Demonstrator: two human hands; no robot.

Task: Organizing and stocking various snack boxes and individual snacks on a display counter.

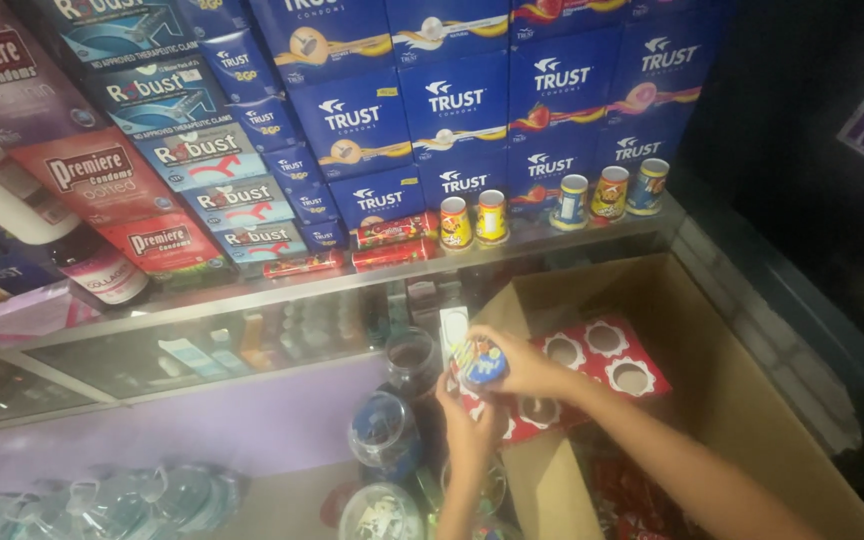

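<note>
Hands meet over the near corner of an open cardboard box [712, 400], both closed on one small can [479, 362]. Right hand [522, 365] wraps the can from the far right side, fingers curled together round its wall, thumb toward the top. Left hand [467, 420] comes up from below, fingers pressed against the can's lower part; its fingertips are partly hidden, so the exact grip there cannot be told. Can is short and round, with a blue lid and a bright multicoloured wrapper; its long axis is tilted, lid end pointing up and toward the camera, base end hidden between the palms. Just beyond the right fingers, inside the box, lies a red card tray [602, 375] with round white-rimmed holes; the holes visible past the fingers look unfilled, and the tray's near edge is covered by the hands. Well beyond the fingers, on a glass shelf [252, 295], stands a row of similar small cans [552, 205], upright, in front of stacked blue cartons [452, 100]. Left of the left fingers, lower down, stand clear jars [382, 430] with round lids, near the hand but apart from it.
</note>
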